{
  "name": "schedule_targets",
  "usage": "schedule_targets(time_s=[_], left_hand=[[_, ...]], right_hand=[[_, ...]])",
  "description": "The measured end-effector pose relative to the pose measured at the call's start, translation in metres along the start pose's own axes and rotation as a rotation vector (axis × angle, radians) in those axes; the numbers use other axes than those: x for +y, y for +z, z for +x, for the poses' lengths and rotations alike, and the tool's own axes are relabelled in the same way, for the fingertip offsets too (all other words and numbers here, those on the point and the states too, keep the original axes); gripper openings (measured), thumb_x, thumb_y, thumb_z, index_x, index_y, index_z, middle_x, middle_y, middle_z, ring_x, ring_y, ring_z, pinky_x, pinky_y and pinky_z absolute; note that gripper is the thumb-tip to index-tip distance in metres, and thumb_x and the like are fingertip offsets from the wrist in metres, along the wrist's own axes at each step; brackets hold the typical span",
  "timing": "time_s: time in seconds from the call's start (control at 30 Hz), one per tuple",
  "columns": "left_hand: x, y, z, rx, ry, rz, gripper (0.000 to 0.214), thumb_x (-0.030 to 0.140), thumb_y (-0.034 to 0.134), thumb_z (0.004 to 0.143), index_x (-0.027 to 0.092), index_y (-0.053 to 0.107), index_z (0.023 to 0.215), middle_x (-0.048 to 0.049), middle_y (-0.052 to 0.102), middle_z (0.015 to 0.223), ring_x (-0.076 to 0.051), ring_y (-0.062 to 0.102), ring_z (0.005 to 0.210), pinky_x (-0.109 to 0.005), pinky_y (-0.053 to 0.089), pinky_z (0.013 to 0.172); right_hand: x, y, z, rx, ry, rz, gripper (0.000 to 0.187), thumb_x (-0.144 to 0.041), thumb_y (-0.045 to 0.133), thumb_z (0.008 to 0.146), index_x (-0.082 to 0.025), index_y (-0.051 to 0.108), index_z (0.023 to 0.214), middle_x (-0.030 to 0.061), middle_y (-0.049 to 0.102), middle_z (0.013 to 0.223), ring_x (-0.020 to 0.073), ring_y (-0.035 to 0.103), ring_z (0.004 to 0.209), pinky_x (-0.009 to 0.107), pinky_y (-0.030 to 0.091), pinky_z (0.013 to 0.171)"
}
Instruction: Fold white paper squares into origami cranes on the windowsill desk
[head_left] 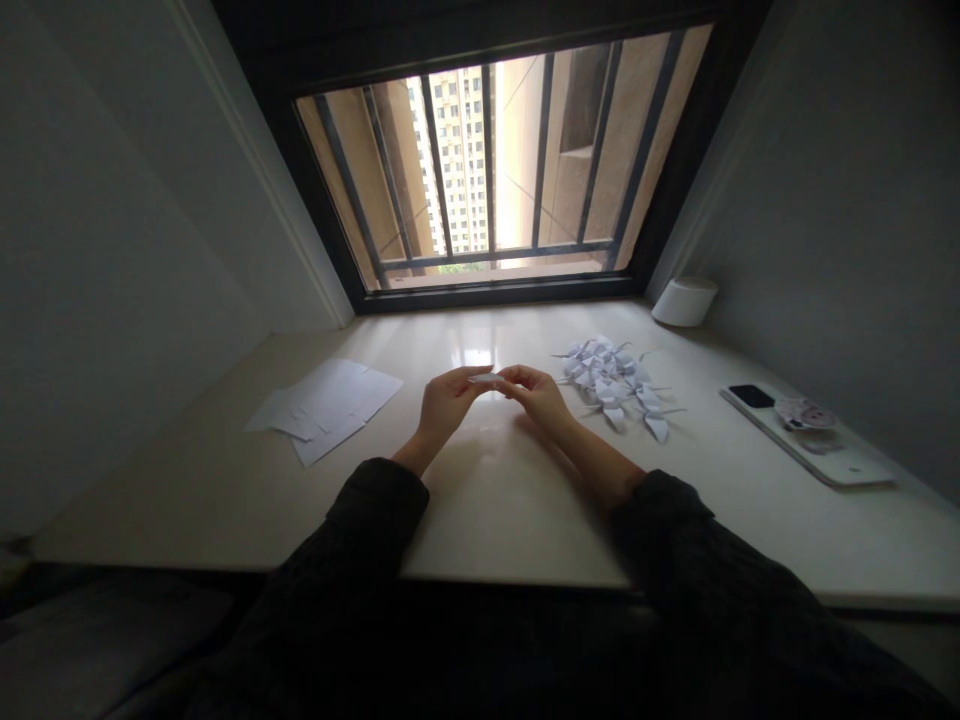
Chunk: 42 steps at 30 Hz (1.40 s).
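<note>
Head view: left hand (444, 402) and right hand (537, 396) pinch a small folded paper piece (487, 379) between fingertips, its long axis running left-right, above the sill (487, 510).

No text, brand or number could be read anywhere. The flat white device (847, 465) bore a round sticker (805, 412), too blurred to make out.

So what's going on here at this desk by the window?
A person in dark sleeves holds a small folded paper between the left hand and right hand, just above the desk. A pile of folded paper cranes lies right of the hands, loose white sheets lie to the left, and a phone lies far right.
</note>
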<state>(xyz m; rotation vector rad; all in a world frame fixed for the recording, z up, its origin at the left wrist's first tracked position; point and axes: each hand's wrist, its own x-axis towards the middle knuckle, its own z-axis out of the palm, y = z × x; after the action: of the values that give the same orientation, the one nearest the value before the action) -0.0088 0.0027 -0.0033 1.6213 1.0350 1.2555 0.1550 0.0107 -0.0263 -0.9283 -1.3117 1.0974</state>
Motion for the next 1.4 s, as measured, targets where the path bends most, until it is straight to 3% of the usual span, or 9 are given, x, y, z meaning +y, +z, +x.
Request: schedule_targets(time_s=[0.37, 0.67, 0.97, 1.2, 1.3, 1.4], left_hand=[[0.002, 0.0, 0.0, 0.028, 0.003, -0.045, 0.031, 0.04, 0.075, 0.066, 0.018, 0.074, 0.089, -0.0067, 0.073, 0.082, -0.02, 0.068, 0.079, -0.034, 0.053, 0.078], [0.001, 0.003, 0.0, 0.11, -0.063, -0.083, 0.029, 0.039, 0.076, 0.065, 0.018, 0.075, 0.084, -0.0067, 0.074, 0.079, -0.019, 0.068, 0.074, -0.031, 0.054, 0.071], [-0.004, 0.005, -0.001, 0.112, -0.042, -0.027, 0.025, 0.039, 0.074, 0.067, 0.018, 0.075, 0.081, -0.006, 0.074, 0.078, -0.018, 0.068, 0.072, -0.027, 0.052, 0.063], [-0.006, 0.005, -0.003, 0.12, 0.016, 0.088, 0.026, 0.043, 0.071, 0.07, 0.019, 0.074, 0.079, -0.0056, 0.073, 0.078, -0.019, 0.069, 0.075, -0.029, 0.053, 0.069], [-0.004, 0.006, -0.004, 0.124, 0.038, 0.085, 0.032, 0.043, 0.071, 0.071, 0.019, 0.072, 0.092, -0.006, 0.074, 0.082, -0.02, 0.069, 0.079, -0.03, 0.054, 0.073], [-0.004, 0.007, -0.004, 0.126, 0.04, 0.076, 0.057, 0.039, 0.076, 0.067, 0.022, 0.06, 0.119, -0.006, 0.074, 0.086, -0.021, 0.07, 0.082, -0.032, 0.055, 0.075]], right_hand=[[0.004, 0.003, 0.0, 0.013, 0.036, 0.077, 0.031, -0.047, 0.077, 0.059, -0.02, 0.068, 0.071, -0.0002, 0.064, 0.067, 0.0134, 0.056, 0.064, 0.027, 0.044, 0.061], [-0.009, 0.001, -0.003, 0.039, -0.069, -0.179, 0.032, -0.051, 0.072, 0.064, -0.022, 0.074, 0.079, 0.0051, 0.069, 0.085, 0.0168, 0.059, 0.074, 0.03, 0.047, 0.065], [0.0, 0.001, -0.002, 0.061, -0.077, -0.203, 0.03, -0.05, 0.073, 0.065, -0.02, 0.071, 0.072, 0.0035, 0.064, 0.077, 0.016, 0.057, 0.072, 0.028, 0.045, 0.063], [0.001, 0.004, -0.004, 0.064, -0.094, -0.202, 0.033, -0.051, 0.071, 0.065, -0.019, 0.068, 0.07, 0.0031, 0.06, 0.076, 0.016, 0.055, 0.071, 0.028, 0.044, 0.061], [0.001, 0.006, -0.003, 0.059, -0.047, -0.132, 0.033, -0.052, 0.07, 0.066, -0.02, 0.068, 0.074, 0.002, 0.061, 0.072, 0.0156, 0.055, 0.069, 0.029, 0.044, 0.061], [0.001, 0.007, -0.001, 0.059, -0.008, -0.007, 0.033, -0.051, 0.073, 0.063, -0.02, 0.065, 0.074, -0.0003, 0.061, 0.066, 0.0144, 0.054, 0.064, 0.028, 0.043, 0.06]])
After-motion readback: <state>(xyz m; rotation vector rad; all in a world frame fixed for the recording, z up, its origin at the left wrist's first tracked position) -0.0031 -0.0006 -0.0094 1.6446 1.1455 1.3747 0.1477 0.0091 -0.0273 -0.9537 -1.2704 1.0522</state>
